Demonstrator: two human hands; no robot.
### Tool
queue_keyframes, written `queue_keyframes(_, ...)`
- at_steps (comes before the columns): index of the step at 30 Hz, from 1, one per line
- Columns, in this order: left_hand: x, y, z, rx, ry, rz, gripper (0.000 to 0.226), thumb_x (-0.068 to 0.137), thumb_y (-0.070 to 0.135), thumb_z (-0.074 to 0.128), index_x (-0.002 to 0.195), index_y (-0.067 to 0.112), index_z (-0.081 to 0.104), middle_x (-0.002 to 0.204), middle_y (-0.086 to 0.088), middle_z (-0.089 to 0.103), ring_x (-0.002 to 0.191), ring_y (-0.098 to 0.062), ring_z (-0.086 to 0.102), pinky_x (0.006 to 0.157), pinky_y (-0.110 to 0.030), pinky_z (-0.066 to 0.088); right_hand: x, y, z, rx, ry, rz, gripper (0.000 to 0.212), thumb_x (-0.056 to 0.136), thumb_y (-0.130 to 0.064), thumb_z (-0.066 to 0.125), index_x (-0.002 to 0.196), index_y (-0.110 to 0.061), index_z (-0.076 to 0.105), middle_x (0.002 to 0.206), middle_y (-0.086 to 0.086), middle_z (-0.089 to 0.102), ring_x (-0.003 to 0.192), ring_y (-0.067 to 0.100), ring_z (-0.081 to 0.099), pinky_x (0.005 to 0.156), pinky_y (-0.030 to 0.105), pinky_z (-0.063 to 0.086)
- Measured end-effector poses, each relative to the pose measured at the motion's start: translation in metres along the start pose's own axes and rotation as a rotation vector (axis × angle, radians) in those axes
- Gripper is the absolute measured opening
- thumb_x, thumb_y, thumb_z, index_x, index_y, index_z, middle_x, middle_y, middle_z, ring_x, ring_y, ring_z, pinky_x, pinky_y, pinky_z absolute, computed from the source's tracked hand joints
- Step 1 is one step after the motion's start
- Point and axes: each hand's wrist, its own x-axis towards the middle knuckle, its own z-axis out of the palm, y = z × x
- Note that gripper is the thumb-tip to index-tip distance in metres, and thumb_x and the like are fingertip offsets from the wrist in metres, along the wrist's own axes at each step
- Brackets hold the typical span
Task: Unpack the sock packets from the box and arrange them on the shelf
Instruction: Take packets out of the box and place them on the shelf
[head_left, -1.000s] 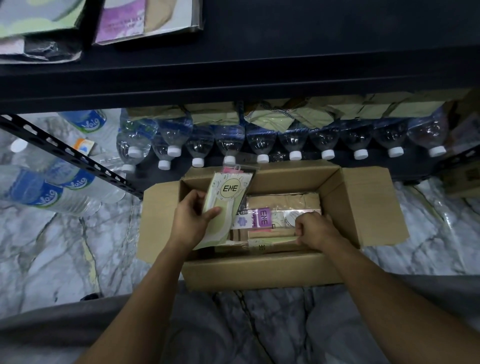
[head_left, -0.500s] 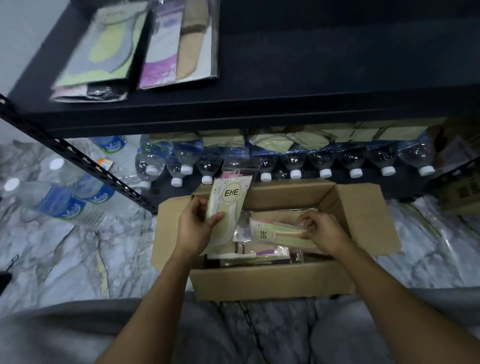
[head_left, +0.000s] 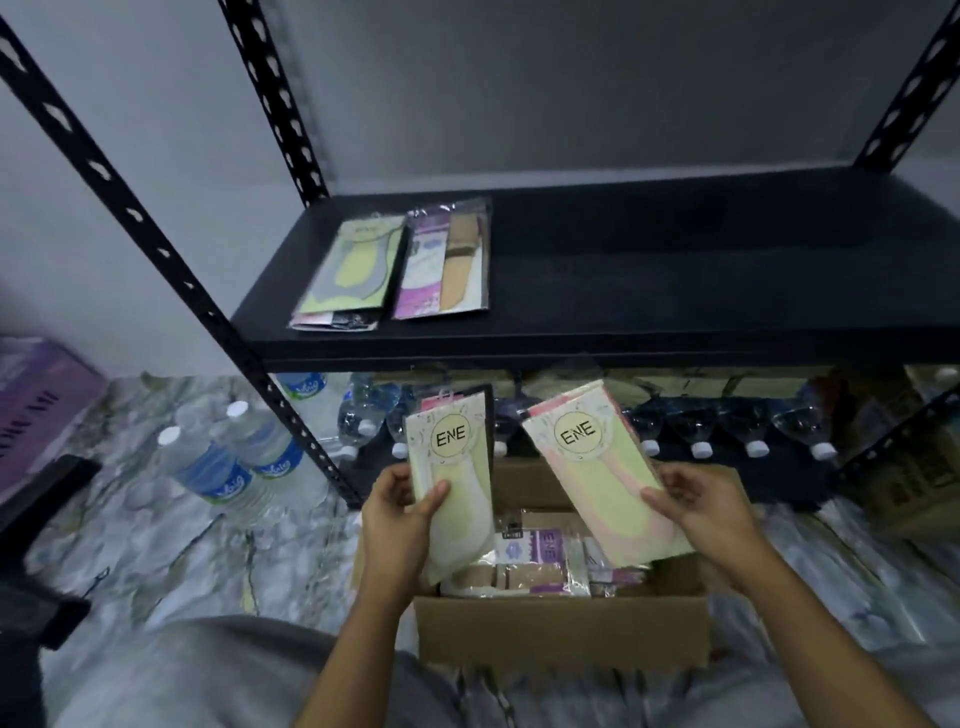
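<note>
Fingers (head_left: 435, 500) of my left hand (head_left: 400, 525) pinch one sock packet (head_left: 454, 483); my right hand (head_left: 711, 512) grips another (head_left: 597, 467), both above the box (head_left: 561, 639). Slippery film could slide loose before reaching the shelf (head_left: 675, 291).

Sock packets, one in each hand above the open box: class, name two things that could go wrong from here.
1. The left hand and right hand pinch their sock packets only at the lower edge; the glossy wrap could slip and drop into the box.
2. The shelf already holds two piles at its left; stacking higher there might make them slide.
</note>
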Motion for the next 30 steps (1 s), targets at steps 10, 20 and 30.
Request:
queue_keyframes(10, -0.026, 0.097, -0.040, -0.242, 0.046, 0.097, 0.026, 0.079, 0.006, 0.075, 0.102, 0.008, 0.062, 0.103, -0.001, 0.074, 0.095, -0.021, 0.071, 0.076, -0.038, 0.059, -0.042, -0.104, 0.023, 0.330, 0.085, -0.101, 0.020, 0.078, -0.005, 0.072, 0.090, -0.021, 0.067, 0.097, 0.003, 0.071, 0.093, 0.021, 0.067, 0.085, 0.041, 0.054)
queue_keyframes(20, 0.066, 0.212, -0.079, -0.175, 0.067, 0.130, 0.030, 0.084, 0.014, 0.074, 0.110, 0.006, 0.060, 0.103, -0.012, 0.071, 0.091, -0.031, 0.071, 0.080, -0.047, 0.059, 0.033, -0.233, 0.078, 0.404, 0.061, -0.123, 0.013, 0.081, -0.011, 0.072, 0.090, -0.013, 0.064, 0.096, 0.013, 0.068, 0.088, 0.028, 0.069, 0.079, 0.043, 0.058)
queue_keyframes(30, 0.216, 0.214, -0.072, 0.167, 0.063, -0.009, 0.039, 0.083, 0.026, 0.076, 0.113, 0.007, 0.062, 0.106, -0.013, 0.070, 0.091, -0.032, 0.069, 0.083, -0.050, 0.058, 0.151, -0.244, 0.138, 0.130, 0.130, 0.011, 0.019, 0.084, -0.012, 0.069, 0.070, -0.010, 0.057, 0.087, 0.013, 0.069, 0.074, 0.024, 0.066, 0.061, 0.031, 0.054)
